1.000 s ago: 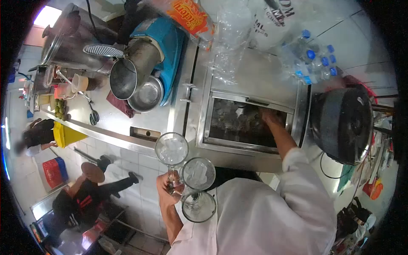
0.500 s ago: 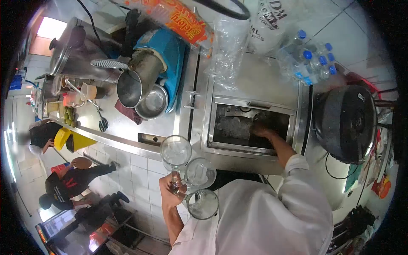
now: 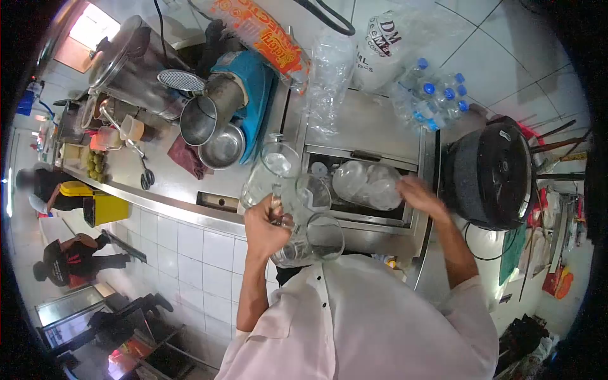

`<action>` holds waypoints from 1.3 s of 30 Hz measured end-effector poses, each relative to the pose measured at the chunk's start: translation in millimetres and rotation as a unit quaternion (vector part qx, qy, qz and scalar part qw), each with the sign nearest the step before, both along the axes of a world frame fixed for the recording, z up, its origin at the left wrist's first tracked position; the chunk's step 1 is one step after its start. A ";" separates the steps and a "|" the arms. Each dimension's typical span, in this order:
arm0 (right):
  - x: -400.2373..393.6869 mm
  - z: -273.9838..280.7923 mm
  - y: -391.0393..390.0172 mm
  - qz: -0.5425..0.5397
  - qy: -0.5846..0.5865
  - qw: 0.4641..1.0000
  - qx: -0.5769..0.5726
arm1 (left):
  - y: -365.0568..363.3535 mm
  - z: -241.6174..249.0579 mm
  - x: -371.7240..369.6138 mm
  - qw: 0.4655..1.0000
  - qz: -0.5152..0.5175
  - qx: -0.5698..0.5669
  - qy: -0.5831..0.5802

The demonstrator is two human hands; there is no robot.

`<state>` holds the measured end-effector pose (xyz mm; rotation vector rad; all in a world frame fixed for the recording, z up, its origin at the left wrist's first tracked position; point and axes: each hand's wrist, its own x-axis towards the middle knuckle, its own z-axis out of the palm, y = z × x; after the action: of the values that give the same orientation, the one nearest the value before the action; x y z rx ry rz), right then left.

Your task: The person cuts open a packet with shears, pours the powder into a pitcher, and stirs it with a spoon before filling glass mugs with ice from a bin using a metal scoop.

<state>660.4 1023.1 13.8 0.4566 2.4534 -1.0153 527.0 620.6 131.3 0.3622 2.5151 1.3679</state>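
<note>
My left hand (image 3: 267,229) is closed round the handles of several clear glass mugs (image 3: 325,237), which fan out to its right with their mouths up. My right hand (image 3: 421,195) is at the right side of an open steel ice bin (image 3: 380,223). Its fingers are bent against a clear scoop or container of ice (image 3: 367,183), held just above the bin opening. The mug nearest the bin partly overlaps its left edge. What lies deep in the bin is mostly hidden.
A blue machine (image 3: 256,120) with a steel cup and bowl stands left of the bin. Capped bottles (image 3: 437,95) lie behind it, and a black round-lidded appliance (image 3: 494,174) stands at the right. Two other people are at the far left.
My right hand has come up out of the bin with the ice-filled container. The mugs in my left hand have moved up and right, closer to the bin.
</note>
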 end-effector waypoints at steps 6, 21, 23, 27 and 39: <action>-30.8 167.7 22.6 0.154 0.043 0.973 0.164 | 32.6 -0.1 -5.9 0.994 0.007 -0.042 0.097; -84.5 253.2 24.8 0.252 0.054 0.917 0.305 | 81.1 -11.5 8.3 0.987 0.100 0.055 0.110; -82.3 265.5 20.4 0.250 0.071 0.914 0.311 | 82.6 -13.3 7.4 0.985 0.109 0.071 0.111; -84.7 287.6 -1.2 0.263 0.064 0.900 0.341 | 85.4 -11.5 8.5 0.983 0.104 0.106 0.109; -73.5 344.5 -20.4 0.170 0.114 0.888 0.412 | 72.9 -34.1 7.4 0.948 0.136 0.276 0.083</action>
<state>586.9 1002.7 358.3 0.1334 2.9525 0.1740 534.4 693.5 97.2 0.2420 2.3263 2.2437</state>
